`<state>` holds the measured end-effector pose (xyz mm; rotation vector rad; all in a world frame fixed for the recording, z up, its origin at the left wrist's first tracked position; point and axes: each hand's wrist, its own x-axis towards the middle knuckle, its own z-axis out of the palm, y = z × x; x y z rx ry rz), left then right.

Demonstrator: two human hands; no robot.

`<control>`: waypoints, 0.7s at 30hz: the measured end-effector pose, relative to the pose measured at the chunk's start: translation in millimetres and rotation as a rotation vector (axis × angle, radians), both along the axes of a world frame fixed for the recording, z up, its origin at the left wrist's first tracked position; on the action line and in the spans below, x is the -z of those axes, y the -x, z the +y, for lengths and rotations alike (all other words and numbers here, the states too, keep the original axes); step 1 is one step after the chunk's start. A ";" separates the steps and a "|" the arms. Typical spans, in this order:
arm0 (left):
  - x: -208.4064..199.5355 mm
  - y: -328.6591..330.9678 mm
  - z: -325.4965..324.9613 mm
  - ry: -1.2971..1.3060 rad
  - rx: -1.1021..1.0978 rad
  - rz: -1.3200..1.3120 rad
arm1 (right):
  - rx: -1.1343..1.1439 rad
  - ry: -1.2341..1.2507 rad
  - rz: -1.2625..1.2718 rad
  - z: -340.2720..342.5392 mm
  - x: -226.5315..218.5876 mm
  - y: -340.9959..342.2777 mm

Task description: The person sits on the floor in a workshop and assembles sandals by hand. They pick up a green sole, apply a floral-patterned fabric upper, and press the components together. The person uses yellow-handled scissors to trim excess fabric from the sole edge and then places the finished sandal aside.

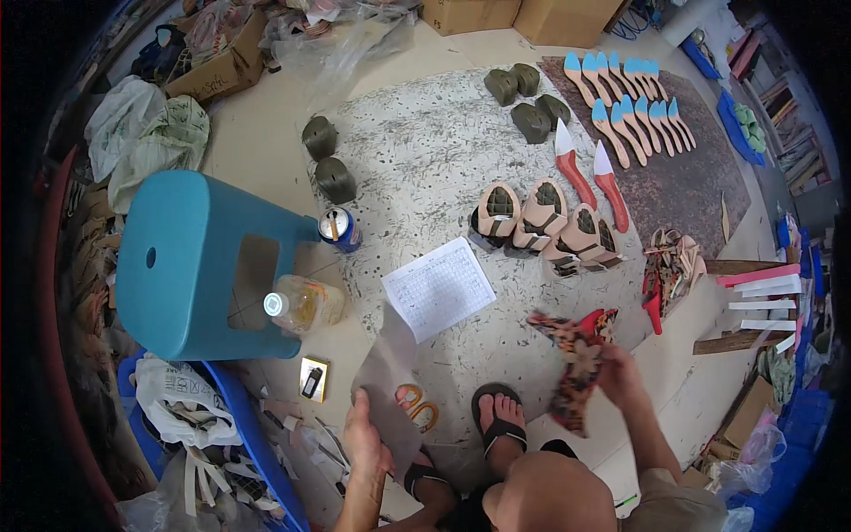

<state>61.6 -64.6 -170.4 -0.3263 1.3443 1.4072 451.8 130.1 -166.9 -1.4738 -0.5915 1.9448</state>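
My left hand [365, 439] is closed on the lower edge of a thin grey sheet [390, 377], which stands up and curves in front of my feet. In my right hand [620, 377] is a floral-patterned shoe upper [578, 365] with some red showing, slightly blurred, its ends hanging apart. Beyond the sheet, a handwritten paper [440, 285] lies on the white scuffed board [417, 168]. Orange-handled scissors [427, 417] lie by my left foot, their blades hidden. More patterned uppers [675, 262] are piled right of my right hand.
Beige shoe forms [543, 213] and two red-and-white sole pieces [576, 168] lie ahead. Blue-tipped insoles [634, 124] are lined up on a dark mat [709, 182]. At left stand a teal stool [182, 266], a bottle [310, 306], a can [339, 229] and a blue bin [266, 452].
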 end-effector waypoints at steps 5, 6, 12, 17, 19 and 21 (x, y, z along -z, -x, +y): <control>-12.8 -11.7 13.2 -0.052 0.131 0.000 | 0.009 -0.300 -0.843 11.2 -31.4 -63.7; -13.9 -11.8 14.2 -0.043 0.176 -0.049 | -0.108 -0.367 -0.985 12.3 -24.0 -80.9; -15.2 -25.0 23.4 -0.109 0.314 -0.157 | -0.640 -0.552 -1.256 0.2 68.1 -17.2; -18.9 -18.1 -0.1 -0.052 0.297 -0.183 | -0.491 -0.790 -0.738 9.6 -15.8 97.0; -11.2 -16.3 -19.6 -0.022 0.245 -0.233 | -0.463 -0.954 -0.433 11.1 -97.1 136.5; -0.2 -15.3 -15.7 -0.031 0.256 -0.310 | -0.470 -1.293 -0.216 -1.3 -162.3 150.6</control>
